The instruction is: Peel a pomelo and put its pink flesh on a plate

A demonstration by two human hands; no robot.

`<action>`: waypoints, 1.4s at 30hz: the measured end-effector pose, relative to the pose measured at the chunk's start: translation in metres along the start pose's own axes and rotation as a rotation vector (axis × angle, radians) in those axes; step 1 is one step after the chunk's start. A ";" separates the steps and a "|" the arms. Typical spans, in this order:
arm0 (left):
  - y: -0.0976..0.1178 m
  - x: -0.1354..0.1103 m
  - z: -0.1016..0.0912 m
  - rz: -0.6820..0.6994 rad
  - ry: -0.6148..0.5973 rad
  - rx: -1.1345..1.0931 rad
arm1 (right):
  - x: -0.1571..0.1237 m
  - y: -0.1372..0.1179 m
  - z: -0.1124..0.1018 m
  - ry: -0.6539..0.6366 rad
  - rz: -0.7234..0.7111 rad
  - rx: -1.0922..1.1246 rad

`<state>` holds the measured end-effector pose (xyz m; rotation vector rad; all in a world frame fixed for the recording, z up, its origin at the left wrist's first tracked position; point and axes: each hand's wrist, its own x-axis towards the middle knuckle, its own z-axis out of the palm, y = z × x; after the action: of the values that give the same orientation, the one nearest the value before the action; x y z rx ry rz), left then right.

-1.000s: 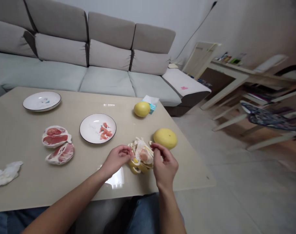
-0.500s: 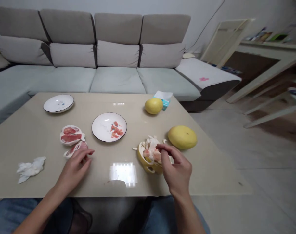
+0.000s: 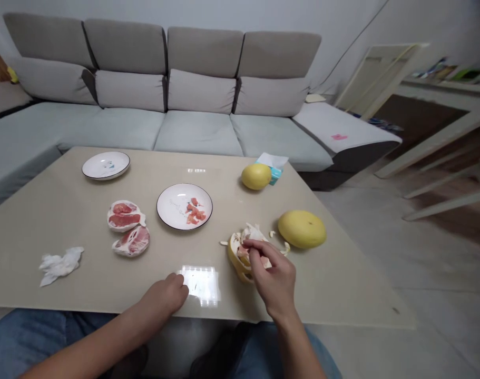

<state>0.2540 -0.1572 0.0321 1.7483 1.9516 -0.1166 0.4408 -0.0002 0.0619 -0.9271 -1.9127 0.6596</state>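
Observation:
My left hand [image 3: 169, 292] is closed, knuckles up, near the front edge of the table. Its fingertips are turned away, so whatever they may hold is hidden. Over a yellow pomelo peel [image 3: 235, 258] heaped with white pith and pale scraps, my right hand [image 3: 275, 273] has thumb and fingers drawn together in a pinch. Anything between those fingertips is too small to make out. Two peeled pomelo pieces with red flesh lie left of centre: the upper piece [image 3: 124, 217] touches the lower piece [image 3: 134, 242]. Red pulp bits [image 3: 195, 212] rest on the nearer white plate [image 3: 172, 202].
A whole pomelo [image 3: 302, 229] sits right of the peel, and another yellow pomelo [image 3: 256, 176] stands by a tissue box [image 3: 276, 173]. A second plate [image 3: 93, 167] is at the back left. Crumpled tissue [image 3: 60, 265] lies front left. Beyond the table [image 3: 145, 287] is a sofa [image 3: 198, 131].
My left hand has left the lower pomelo piece, moved right and toward me, and closed. My right hand has shifted slightly left and lower over the peel. The view has turned slightly left.

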 end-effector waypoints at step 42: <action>0.044 0.056 -0.059 0.398 0.308 -0.111 | -0.001 -0.001 -0.005 0.009 -0.002 -0.017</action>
<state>0.2754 -0.0759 0.0706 2.1369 1.7219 0.4136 0.4447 -0.0016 0.0644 -0.9374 -1.9142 0.6377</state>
